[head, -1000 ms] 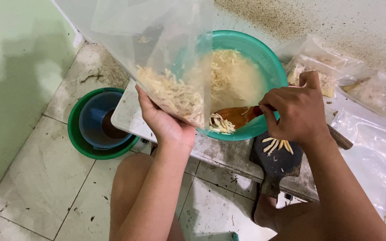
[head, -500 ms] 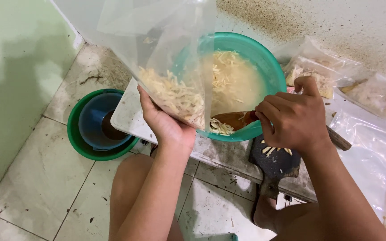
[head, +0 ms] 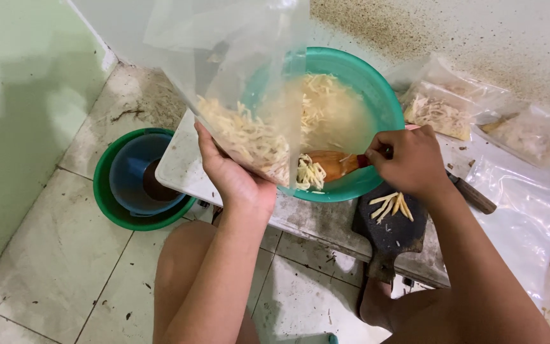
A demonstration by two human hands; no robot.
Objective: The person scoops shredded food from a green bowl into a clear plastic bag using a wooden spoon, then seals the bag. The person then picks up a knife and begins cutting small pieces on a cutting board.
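So my right hand [head: 408, 159], clamped on the spoon [head: 333, 164], had slid back toward the bowl [head: 377, 95] rim since a second ago with a load at the bag [head: 249, 95] mouth, left hand [head: 233, 181] gripping the half-full bag over the bowl.

At the left of the frame a blue bucket [head: 136, 173] sits nested inside a green one [head: 111, 202] on the tiled floor [head: 52, 267], while at the right two filled plastic bags [head: 444, 105] lie above an empty bag [head: 522, 210], beside a black cutting board [head: 389, 232] bearing a few pale strips [head: 393, 205].
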